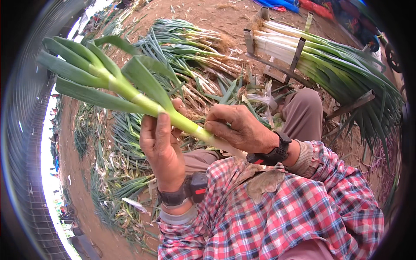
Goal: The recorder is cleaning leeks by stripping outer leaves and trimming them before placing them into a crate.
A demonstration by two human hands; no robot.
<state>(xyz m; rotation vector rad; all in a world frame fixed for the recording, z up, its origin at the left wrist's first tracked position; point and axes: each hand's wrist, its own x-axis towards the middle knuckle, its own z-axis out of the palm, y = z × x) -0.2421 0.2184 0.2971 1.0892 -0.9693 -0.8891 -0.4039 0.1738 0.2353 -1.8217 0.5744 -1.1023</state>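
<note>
Two bare hands hold one long green-and-white leek at the middle of the frame. Nearest, at the lower edge, red-and-white checked shirt sleeves cover both forearms, and each wrist carries a black wristband with a small device. The left hand, just left of centre, is clenched around the pale lower stalk, thumb up along it. The right hand, right of centre, pinches the white end of the same stalk with its fingers closed on it. The leek slants up toward the upper left of the frame, where its flat green leaves fan out. Beyond the hands, a heap of loose green leek trimmings lies on the brown dirt ground. Farther off, at the upper right, a dark metal rack holds a thick bundle of cleaned white-stalked leeks.
</note>
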